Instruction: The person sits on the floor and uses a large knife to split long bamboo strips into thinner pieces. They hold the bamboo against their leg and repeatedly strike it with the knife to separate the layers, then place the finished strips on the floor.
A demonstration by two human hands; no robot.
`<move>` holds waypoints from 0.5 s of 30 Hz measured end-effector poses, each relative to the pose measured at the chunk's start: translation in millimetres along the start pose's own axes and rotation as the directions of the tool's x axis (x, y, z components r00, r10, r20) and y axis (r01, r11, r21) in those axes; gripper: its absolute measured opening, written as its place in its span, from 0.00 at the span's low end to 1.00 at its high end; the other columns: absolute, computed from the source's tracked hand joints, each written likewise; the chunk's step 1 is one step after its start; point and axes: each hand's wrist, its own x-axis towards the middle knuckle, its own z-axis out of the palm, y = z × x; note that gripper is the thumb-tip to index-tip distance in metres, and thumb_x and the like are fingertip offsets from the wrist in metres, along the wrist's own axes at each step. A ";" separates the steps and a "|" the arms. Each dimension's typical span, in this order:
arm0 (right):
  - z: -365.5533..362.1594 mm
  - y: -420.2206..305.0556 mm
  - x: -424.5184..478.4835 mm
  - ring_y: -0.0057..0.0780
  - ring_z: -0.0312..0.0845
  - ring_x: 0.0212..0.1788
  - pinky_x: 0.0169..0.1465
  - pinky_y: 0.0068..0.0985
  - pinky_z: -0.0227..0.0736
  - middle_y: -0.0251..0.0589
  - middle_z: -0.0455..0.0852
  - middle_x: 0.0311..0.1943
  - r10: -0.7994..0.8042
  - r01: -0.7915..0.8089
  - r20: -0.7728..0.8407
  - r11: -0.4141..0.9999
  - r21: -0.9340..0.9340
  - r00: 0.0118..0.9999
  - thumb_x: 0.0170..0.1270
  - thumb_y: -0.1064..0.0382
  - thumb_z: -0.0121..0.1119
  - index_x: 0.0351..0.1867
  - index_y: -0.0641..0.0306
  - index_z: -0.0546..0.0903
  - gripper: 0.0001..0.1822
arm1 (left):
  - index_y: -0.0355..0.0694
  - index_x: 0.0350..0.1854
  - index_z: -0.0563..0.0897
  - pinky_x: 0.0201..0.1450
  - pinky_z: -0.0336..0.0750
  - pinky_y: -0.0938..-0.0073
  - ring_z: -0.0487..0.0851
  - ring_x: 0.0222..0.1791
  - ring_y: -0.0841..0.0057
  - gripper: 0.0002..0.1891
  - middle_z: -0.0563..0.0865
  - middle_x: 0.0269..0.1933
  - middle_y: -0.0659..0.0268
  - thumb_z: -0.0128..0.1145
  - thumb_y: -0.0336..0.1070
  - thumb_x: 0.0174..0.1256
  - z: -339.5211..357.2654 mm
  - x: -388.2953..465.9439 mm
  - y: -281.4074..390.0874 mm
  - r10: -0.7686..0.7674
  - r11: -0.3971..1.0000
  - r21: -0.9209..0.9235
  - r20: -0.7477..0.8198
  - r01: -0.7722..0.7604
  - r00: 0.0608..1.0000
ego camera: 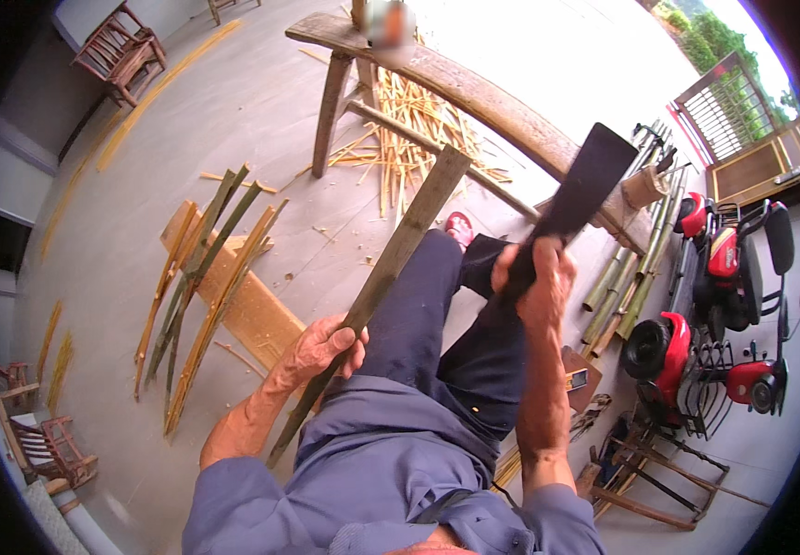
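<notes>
My left hand [327,347] grips a long flat bamboo slat [400,246] below its middle. The slat slants across my left thigh, its far end up towards the bench ahead and its near end beside my hip. In my right hand [542,281] is a broad dark-bladed cleaver [580,180], its squared tip pointing up and away; the fist hides its handle. Cleaver and slat are apart. To the left, several split bamboo strips [216,257], some green and some yellowish, lie across a wooden bench plank [251,305] running under me.
A long wooden bench [497,111] stands ahead, with a bamboo cup [645,186] at its right end. Bamboo shavings [407,146] are heaped beneath it. To the right lie bamboo poles [639,284], a red-and-black wheeled vehicle [705,312] and a wooden frame [656,479]. A wooden chair [122,52] stands far left.
</notes>
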 end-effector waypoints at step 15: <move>53.8 7.9 48.8 0.26 0.83 0.30 0.31 0.30 0.81 0.40 0.86 0.32 -0.083 0.060 0.103 0.977 0.204 0.991 0.70 0.56 0.62 0.40 0.69 0.81 0.15 | 0.37 0.42 0.77 0.21 0.68 0.80 0.72 0.17 0.83 0.24 0.81 0.22 0.67 0.50 0.58 0.76 12.9 -1.5 -8.2 -0.048 0.983 0.171 -0.073 0.060 0.996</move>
